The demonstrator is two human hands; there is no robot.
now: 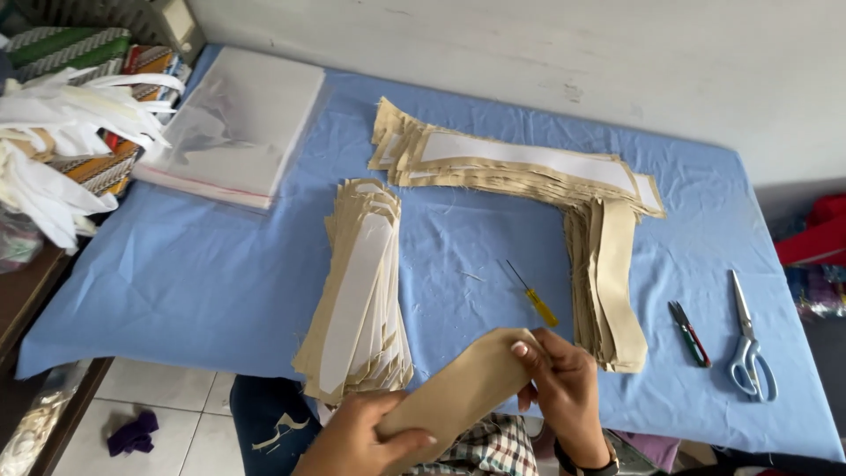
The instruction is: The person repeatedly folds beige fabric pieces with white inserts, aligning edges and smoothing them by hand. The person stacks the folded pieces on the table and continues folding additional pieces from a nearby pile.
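Observation:
I hold a long tan fabric strip point(467, 388) low in front of me, over the table's near edge. My left hand point(357, 436) grips its lower left end. My right hand point(564, 383) pinches its upper right tip between fingers and thumb. Just beyond the strip lies a stack of tan strips with white lining point(357, 291). A second stack of plain tan strips point(608, 282) lies to the right of my right hand. A small awl with a yellow handle point(533, 298) rests on the blue cloth between the stacks.
A blue cloth point(203, 273) covers the table. A third stack of lined strips point(520, 163) lies across the back. Clear plastic bags point(233, 128) sit at back left, white fabric pieces point(62, 141) further left. Thread snips point(689, 333) and blue-handled scissors point(749, 348) lie at right.

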